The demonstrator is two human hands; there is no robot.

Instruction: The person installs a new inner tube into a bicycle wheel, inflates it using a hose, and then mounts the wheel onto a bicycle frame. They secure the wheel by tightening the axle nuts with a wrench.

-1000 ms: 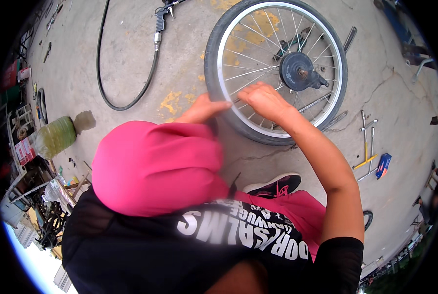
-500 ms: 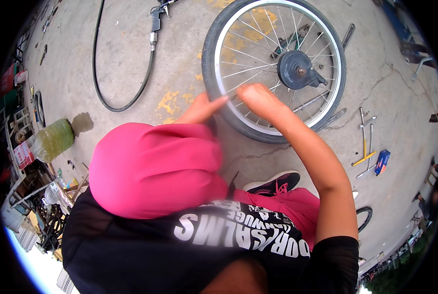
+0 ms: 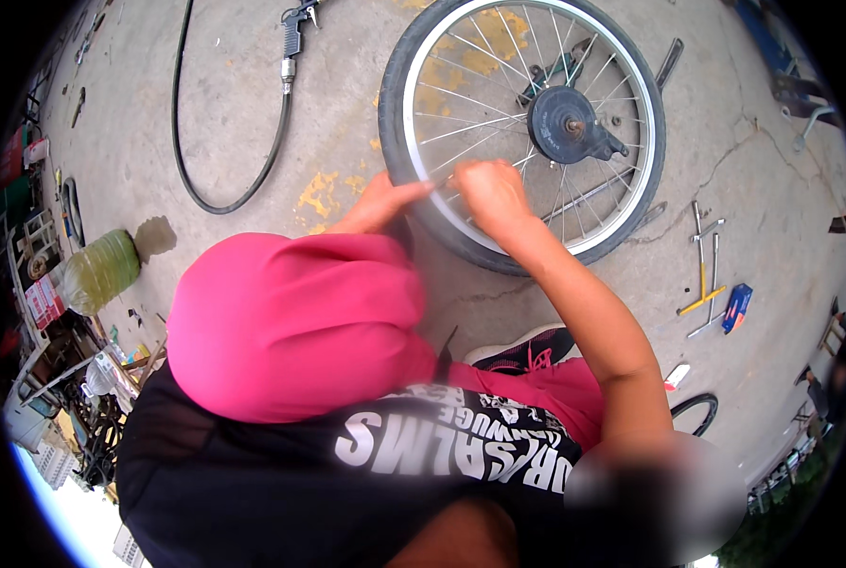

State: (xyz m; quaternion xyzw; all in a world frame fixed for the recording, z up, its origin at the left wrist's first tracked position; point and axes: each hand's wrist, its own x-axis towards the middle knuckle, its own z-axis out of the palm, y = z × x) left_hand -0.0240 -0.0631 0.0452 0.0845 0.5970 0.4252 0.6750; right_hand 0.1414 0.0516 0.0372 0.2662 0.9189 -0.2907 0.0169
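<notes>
A bicycle wheel (image 3: 407, 114) with a black tyre, silver rim and spokes stands before me, with a round black brake drum (image 3: 567, 125) at its hub. My left hand (image 3: 381, 203) grips the near left edge of the tyre, thumb along its side and the other fingers mostly hidden. Just inside the rim, my right hand (image 3: 491, 193) is closed in a pinch, knuckles up. Something thin and dark shows between it and the left thumb, too small to name. My pink-clothed knee (image 3: 295, 327) covers the left forearm.
An air gun (image 3: 293, 36) on a black hose lies far left. T-handled wrenches (image 3: 701, 270) and a small blue box (image 3: 737, 309) lie to the right. A large bottle of greenish liquid (image 3: 104, 272) stands at the left, near piled clutter. A blurred patch covers the lower right.
The wheel and both hands sit slightly further left in the picture. My right forearm has swung a little left and its elbow lower. Both hands stay at the rim.
</notes>
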